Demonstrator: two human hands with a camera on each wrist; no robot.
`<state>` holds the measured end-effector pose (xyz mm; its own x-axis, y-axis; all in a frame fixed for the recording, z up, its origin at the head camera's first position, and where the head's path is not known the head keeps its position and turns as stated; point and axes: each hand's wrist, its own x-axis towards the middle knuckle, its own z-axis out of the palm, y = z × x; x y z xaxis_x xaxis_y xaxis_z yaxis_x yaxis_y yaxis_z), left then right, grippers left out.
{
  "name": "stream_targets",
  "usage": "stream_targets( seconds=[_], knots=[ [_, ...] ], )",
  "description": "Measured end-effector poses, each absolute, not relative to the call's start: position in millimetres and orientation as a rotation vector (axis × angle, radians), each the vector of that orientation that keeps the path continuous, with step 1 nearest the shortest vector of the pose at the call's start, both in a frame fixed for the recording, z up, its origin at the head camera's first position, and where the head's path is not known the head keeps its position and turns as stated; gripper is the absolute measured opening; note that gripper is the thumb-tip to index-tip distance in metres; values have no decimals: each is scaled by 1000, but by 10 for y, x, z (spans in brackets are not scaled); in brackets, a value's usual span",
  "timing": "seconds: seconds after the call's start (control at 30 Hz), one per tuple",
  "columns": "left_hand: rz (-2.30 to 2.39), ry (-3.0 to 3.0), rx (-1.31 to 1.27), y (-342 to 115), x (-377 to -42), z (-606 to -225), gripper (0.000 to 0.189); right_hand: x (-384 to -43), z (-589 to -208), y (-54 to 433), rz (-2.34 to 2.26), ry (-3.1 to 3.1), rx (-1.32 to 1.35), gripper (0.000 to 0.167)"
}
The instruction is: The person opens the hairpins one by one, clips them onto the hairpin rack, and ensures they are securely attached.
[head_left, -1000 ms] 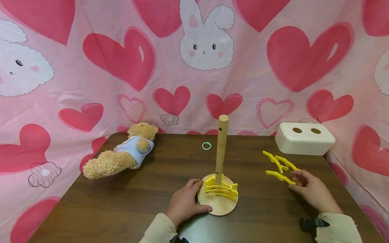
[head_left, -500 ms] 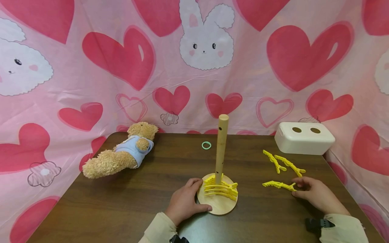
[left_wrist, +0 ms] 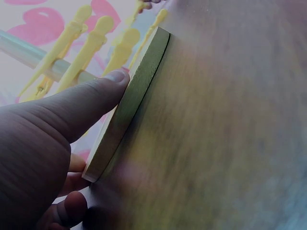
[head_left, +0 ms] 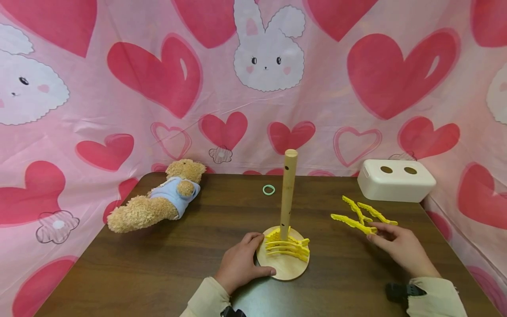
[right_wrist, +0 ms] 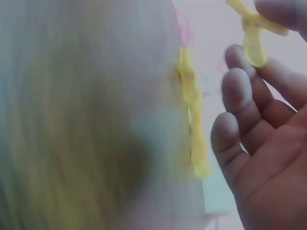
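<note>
Grips the round wooden base (head_left: pixel 283 274) with the left hand (head_left: pixel 242 266), spanning its left rim between thumb and fingers, well in from the left edge of the bench (head_left: pixel 150 277). Over towards the right edge now, pinches a yellow clip (head_left: pixel 351 223) by its forked end in the right hand (head_left: pixel 405 251), with the other fingers (right_wrist: pixel 238 90) loosely bent below. Has two loose clips (head_left: pixel 376 213) right there on the back-edge side, crowding close; overlaps one in the head view, too tight to tell touching or apart. Between the hands, meets an upright wooden pole (head_left: pixel 288 193) rising from the base, with stacked clips (head_left: pixel 289 251) bunched at its foot. Farther off, spots a white box (head_left: pixel 396 181) at the back right corner, a green ring (head_left: pixel 268 189) near the back edge, and a teddy bear (head_left: pixel 174 198) lying towards the back left corner, well apart from both hands.
</note>
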<state>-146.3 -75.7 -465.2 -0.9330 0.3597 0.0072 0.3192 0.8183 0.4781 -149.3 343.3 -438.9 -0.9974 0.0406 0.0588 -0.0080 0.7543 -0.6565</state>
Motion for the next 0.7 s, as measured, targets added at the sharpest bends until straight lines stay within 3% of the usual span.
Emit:
stream_targets(
  seconds=[0.27, 0.5, 0.7],
  knots=[
    [745, 2917, 550, -759, -1464, -4658, 96, -1472, -4198, 3089, 1149, -2782, 31, 45],
    [751, 2913, 548, -757, -1465, -4658, 96, -1402, -4076, 2869, 1112, -2674, 200, 25],
    [752, 2916, 549, -757, -1466, -4660, 96, -1311, -3961, 2731, 1136, -2680, 381, 18]
  ],
)
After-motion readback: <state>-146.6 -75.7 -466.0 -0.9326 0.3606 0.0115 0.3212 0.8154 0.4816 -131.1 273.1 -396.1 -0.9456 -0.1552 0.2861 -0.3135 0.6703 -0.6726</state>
